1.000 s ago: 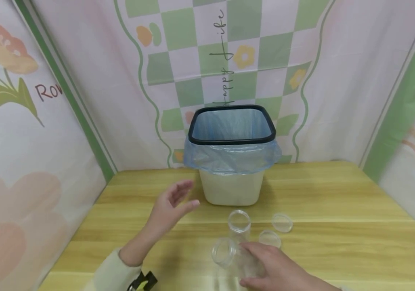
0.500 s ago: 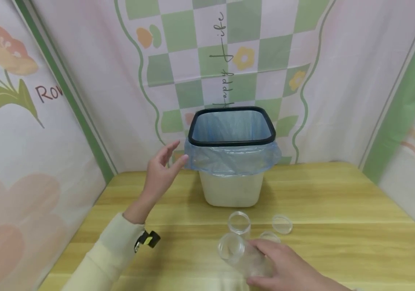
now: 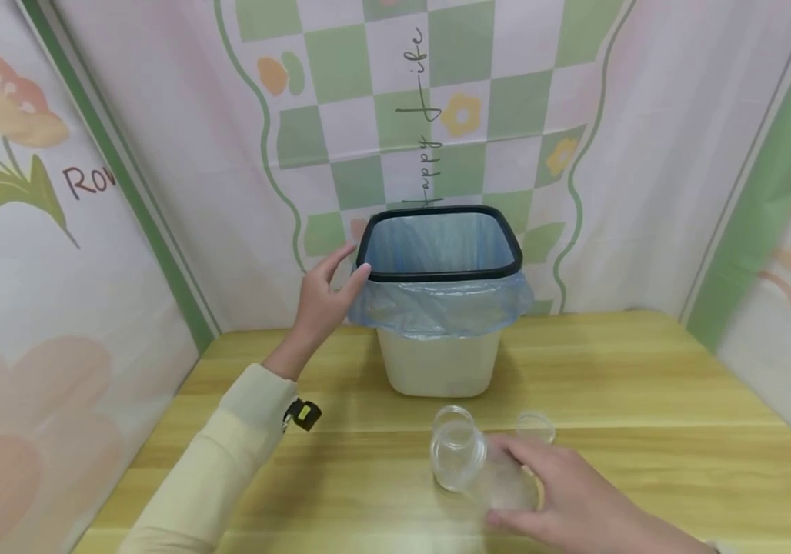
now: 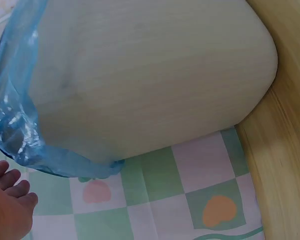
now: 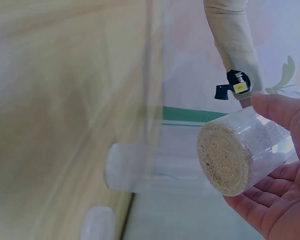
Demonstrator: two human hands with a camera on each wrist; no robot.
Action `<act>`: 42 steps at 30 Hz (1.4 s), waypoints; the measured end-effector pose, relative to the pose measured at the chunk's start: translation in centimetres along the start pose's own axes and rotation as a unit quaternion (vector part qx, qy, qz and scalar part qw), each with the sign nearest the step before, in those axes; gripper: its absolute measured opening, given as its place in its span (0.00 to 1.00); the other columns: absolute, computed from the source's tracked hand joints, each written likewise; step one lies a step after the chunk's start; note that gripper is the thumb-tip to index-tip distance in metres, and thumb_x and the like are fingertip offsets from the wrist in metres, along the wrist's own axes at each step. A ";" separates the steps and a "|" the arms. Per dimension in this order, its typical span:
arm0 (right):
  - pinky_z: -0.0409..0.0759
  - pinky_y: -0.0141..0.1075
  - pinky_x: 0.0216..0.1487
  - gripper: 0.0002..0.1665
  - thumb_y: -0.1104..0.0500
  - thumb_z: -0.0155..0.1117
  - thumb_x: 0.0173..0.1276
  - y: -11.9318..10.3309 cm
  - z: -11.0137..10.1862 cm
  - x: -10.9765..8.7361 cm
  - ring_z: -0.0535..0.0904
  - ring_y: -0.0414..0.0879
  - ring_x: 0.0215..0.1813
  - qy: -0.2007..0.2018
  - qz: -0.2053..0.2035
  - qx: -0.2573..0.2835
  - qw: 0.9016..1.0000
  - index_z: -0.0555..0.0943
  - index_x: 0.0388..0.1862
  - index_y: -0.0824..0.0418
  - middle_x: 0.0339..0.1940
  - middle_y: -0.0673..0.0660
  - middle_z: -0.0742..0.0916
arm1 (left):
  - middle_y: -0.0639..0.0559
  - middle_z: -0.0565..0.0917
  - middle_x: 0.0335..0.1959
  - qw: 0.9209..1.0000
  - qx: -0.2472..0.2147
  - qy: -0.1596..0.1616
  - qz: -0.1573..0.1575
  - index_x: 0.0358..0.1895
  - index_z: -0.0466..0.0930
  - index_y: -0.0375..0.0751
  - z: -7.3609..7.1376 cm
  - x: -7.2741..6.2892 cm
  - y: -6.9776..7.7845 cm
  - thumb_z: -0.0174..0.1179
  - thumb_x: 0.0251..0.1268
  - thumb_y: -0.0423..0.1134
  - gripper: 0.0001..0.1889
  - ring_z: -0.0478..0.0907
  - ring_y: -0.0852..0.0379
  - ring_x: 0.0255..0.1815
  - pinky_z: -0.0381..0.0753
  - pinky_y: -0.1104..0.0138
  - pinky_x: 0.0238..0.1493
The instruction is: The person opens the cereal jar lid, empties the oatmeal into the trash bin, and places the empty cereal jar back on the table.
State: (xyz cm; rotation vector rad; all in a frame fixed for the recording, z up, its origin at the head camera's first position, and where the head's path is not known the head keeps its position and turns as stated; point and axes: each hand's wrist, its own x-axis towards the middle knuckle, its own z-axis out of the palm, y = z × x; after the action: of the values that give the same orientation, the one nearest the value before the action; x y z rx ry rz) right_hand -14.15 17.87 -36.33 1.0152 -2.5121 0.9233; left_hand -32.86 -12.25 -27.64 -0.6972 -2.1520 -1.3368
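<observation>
My right hand (image 3: 562,492) grips a clear open-mouthed jar (image 3: 502,477), tilted with its mouth to the left, just above the table. A layer of beige, flaky material (image 5: 223,160) shows at its base in the right wrist view. Behind it stands a second clear jar (image 5: 154,170), mostly covered in the head view. My left hand (image 3: 322,300), fingers extended, is at the left rim of a cream trash bin (image 3: 440,365) lined with a blue bag (image 3: 437,304). Whether it touches the rim I cannot tell.
A clear round lid (image 3: 535,427) lies on the wooden table (image 3: 645,400), right of the jars; another lid seen earlier is hidden behind the right hand and jar. A printed curtain (image 3: 340,108) hangs close behind the bin.
My left hand has risen from the table area to the bin's left rim. The right hand has lifted the jar slightly and moved it right, now overlapping the second jar.
</observation>
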 end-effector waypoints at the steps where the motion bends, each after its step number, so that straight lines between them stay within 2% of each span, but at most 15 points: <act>1: 0.80 0.34 0.39 0.33 0.43 0.77 0.53 0.0 -0.2 0.1 0.78 0.34 0.42 0.005 -0.002 -0.008 1.000 0.78 0.55 0.52 0.45 0.39 0.83 | 0.47 0.71 0.68 1.000 0.000 -0.002 -0.001 0.68 0.70 0.38 0.1 0.2 -0.1 0.57 0.71 0.45 0.26 0.64 0.56 0.70 0.61 0.64 0.69; 6: 0.79 0.34 0.37 0.31 0.46 0.79 0.51 -0.1 -1.2 0.5 0.77 0.33 0.40 0.035 -0.020 -0.027 0.999 0.78 0.52 0.50 0.41 0.36 0.81 | 0.46 0.70 0.69 1.000 -0.007 -0.019 -0.003 0.68 0.69 0.35 0.4 1.2 -0.8 0.56 0.72 0.44 0.26 0.62 0.56 0.71 0.60 0.63 0.69; 11: 0.79 0.32 0.35 0.29 0.51 0.80 0.51 0.1 -2.2 1.3 0.77 0.33 0.37 0.041 -0.031 -0.001 0.999 0.78 0.50 0.50 0.37 0.36 0.81 | 0.45 0.67 0.71 0.999 -0.015 -0.035 -0.011 0.68 0.68 0.34 0.8 1.7 -1.3 0.54 0.73 0.44 0.26 0.61 0.57 0.72 0.60 0.62 0.69; 13: 0.79 0.32 0.34 0.28 0.51 0.80 0.51 0.1 -2.7 1.7 0.78 0.33 0.37 0.040 -0.017 0.006 0.999 0.78 0.51 0.52 0.37 0.37 0.82 | 0.43 0.67 0.71 0.999 -0.020 -0.036 -0.011 0.68 0.69 0.33 0.9 1.8 -1.4 0.54 0.73 0.43 0.25 0.61 0.56 0.72 0.60 0.61 0.69; 17: 0.81 0.36 0.36 0.32 0.47 0.80 0.51 0.2 -3.9 2.5 0.80 0.35 0.39 0.043 0.024 -0.012 0.999 0.80 0.52 0.56 0.39 0.38 0.84 | 0.42 0.67 0.70 0.999 -0.030 -0.034 -0.010 0.67 0.69 0.31 1.1 1.8 -1.5 0.54 0.73 0.42 0.25 0.61 0.55 0.72 0.60 0.61 0.70; 20: 0.82 0.42 0.41 0.34 0.47 0.80 0.50 0.3 -5.0 3.2 0.81 0.37 0.42 0.047 0.039 -0.028 0.998 0.80 0.54 0.58 0.42 0.40 0.85 | 0.43 0.67 0.70 0.999 -0.033 -0.034 -0.011 0.67 0.69 0.31 1.2 1.8 -1.5 0.54 0.73 0.42 0.25 0.61 0.56 0.72 0.60 0.61 0.70; 25: 0.82 0.45 0.44 0.33 0.49 0.78 0.54 0.8 -6.9 4.7 0.82 0.42 0.44 0.049 0.053 -0.034 0.997 0.79 0.56 0.59 0.43 0.44 0.86 | 0.44 0.67 0.70 0.999 -0.032 -0.033 -0.014 0.68 0.69 0.33 1.3 1.8 -1.6 0.54 0.73 0.43 0.25 0.61 0.57 0.71 0.60 0.61 0.69; 30: 0.82 0.50 0.44 0.33 0.52 0.78 0.54 1.4 -9.1 6.3 0.84 0.54 0.46 0.058 0.062 -0.030 0.996 0.78 0.56 0.64 0.45 0.55 0.87 | 0.44 0.68 0.70 0.999 -0.020 -0.033 -0.014 0.68 0.69 0.34 1.2 1.8 -1.7 0.53 0.73 0.43 0.25 0.62 0.57 0.71 0.61 0.62 0.69; 33: 0.80 0.56 0.47 0.34 0.51 0.76 0.56 1.7 -10.5 7.4 0.82 0.62 0.49 0.056 0.089 -0.025 0.994 0.76 0.56 0.66 0.47 0.62 0.86 | 0.44 0.68 0.70 0.999 -0.007 -0.034 -0.007 0.67 0.69 0.34 1.1 1.8 -1.7 0.53 0.73 0.44 0.25 0.62 0.56 0.71 0.62 0.61 0.69; 37: 0.78 0.59 0.48 0.37 0.50 0.75 0.58 2.3 -12.3 8.9 0.80 0.64 0.51 0.063 0.118 -0.032 0.991 0.74 0.59 0.69 0.49 0.67 0.84 | 0.43 0.69 0.69 0.999 0.014 -0.039 0.010 0.67 0.69 0.32 1.1 2.0 -1.9 0.52 0.73 0.44 0.25 0.63 0.55 0.71 0.62 0.61 0.68; 40: 0.82 0.45 0.42 0.38 0.50 0.77 0.56 2.9 -13.6 10.2 0.81 0.64 0.48 0.082 0.113 -0.061 0.988 0.74 0.59 0.70 0.48 0.69 0.84 | 0.43 0.69 0.69 0.998 0.032 -0.041 0.021 0.66 0.70 0.32 1.1 2.0 -2.1 0.52 0.73 0.43 0.25 0.63 0.55 0.70 0.63 0.62 0.68; 42: 0.81 0.37 0.38 0.38 0.50 0.78 0.55 3.2 -14.4 11.1 0.80 0.62 0.46 0.094 0.113 -0.084 0.986 0.75 0.58 0.70 0.46 0.69 0.84 | 0.44 0.69 0.69 0.998 0.047 -0.043 0.024 0.66 0.70 0.32 1.0 2.0 -2.1 0.52 0.73 0.43 0.25 0.64 0.54 0.70 0.63 0.62 0.68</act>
State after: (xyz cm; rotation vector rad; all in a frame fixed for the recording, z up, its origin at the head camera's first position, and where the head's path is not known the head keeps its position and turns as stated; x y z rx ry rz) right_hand -24.10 23.28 -21.72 0.5720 -2.5265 0.8065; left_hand -35.92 -11.82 -28.07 -0.7777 -2.2349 -1.1934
